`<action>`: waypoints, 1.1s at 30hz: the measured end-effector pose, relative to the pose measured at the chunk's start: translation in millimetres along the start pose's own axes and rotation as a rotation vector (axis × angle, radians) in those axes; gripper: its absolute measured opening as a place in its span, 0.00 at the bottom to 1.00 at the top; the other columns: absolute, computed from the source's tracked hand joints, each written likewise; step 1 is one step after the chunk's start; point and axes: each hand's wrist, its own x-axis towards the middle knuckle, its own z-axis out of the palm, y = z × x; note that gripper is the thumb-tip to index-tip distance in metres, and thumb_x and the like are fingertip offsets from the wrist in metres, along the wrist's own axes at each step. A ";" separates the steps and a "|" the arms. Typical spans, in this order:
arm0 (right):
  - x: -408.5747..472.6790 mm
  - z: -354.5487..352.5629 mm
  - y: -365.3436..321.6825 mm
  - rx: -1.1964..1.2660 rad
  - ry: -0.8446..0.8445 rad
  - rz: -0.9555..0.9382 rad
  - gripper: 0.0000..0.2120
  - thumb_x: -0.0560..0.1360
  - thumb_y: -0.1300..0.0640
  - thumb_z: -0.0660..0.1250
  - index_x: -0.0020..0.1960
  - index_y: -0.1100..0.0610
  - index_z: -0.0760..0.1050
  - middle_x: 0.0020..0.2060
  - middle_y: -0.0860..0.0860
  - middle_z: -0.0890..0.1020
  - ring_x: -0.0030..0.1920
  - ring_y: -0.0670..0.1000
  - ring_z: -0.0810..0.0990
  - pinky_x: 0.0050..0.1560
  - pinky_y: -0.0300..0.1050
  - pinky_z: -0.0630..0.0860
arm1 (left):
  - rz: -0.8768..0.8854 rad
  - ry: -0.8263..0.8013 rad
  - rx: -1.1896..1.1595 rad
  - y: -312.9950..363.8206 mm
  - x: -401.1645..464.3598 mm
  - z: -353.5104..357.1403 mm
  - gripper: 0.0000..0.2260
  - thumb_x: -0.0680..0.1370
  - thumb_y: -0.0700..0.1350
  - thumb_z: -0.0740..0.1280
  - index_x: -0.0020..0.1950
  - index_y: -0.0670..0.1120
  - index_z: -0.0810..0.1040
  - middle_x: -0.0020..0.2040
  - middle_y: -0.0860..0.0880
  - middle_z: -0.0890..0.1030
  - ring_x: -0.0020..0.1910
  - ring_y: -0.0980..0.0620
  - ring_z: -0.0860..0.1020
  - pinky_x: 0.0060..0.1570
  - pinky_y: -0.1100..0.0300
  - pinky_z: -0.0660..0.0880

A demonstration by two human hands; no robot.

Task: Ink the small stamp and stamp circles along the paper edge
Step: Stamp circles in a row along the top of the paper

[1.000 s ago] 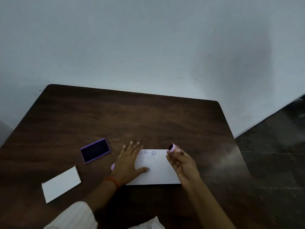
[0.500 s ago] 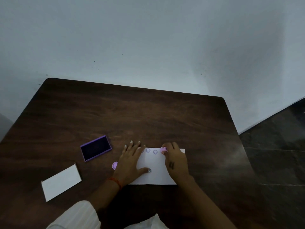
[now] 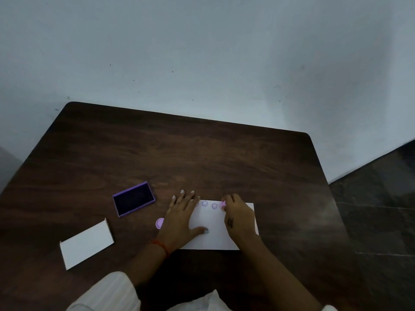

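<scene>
A white paper (image 3: 213, 232) lies on the dark wooden table (image 3: 202, 158) in front of me. Purple stamped circles (image 3: 209, 204) run along its far edge. My right hand (image 3: 238, 218) is shut on the small pink stamp (image 3: 223, 204), which is pressed down on the paper just right of the last circle. Lying flat with fingers spread, my left hand (image 3: 182, 218) holds the paper's left part; its fingers cover part of one circle. The open purple ink pad (image 3: 134, 201) sits to the left.
A small round purple cap (image 3: 159, 223) lies beside my left wrist. A white card (image 3: 86, 243) rests near the table's front left. A pale wall stands behind the table, and dark floor shows at the right.
My right hand turned the stamp face down and brought it onto the paper's far edge, right of the circles. In the last half second it has stayed pressed there. My left hand kept still.
</scene>
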 end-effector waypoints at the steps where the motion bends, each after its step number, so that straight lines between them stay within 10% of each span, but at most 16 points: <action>1: 1.3 -0.1 -0.3 -0.018 0.003 -0.003 0.13 0.75 0.57 0.65 0.58 0.57 0.72 0.58 0.55 0.78 0.57 0.52 0.76 0.55 0.42 0.74 | -0.004 -0.005 -0.005 0.3 -0.2 -0.3 0.41 0.70 0.65 0.64 0.75 0.50 0.51 0.78 0.50 0.51 0.77 0.49 0.44 0.74 0.53 0.38; 33: 4.6 6.0 14.3 -0.015 0.083 -0.198 0.11 0.73 0.66 0.64 0.54 0.63 0.76 0.53 0.60 0.81 0.54 0.58 0.77 0.54 0.47 0.75 | 0.002 0.112 -0.138 -3.7 -1.5 10.0 0.43 0.67 0.63 0.70 0.75 0.47 0.56 0.77 0.50 0.56 0.77 0.50 0.47 0.73 0.56 0.37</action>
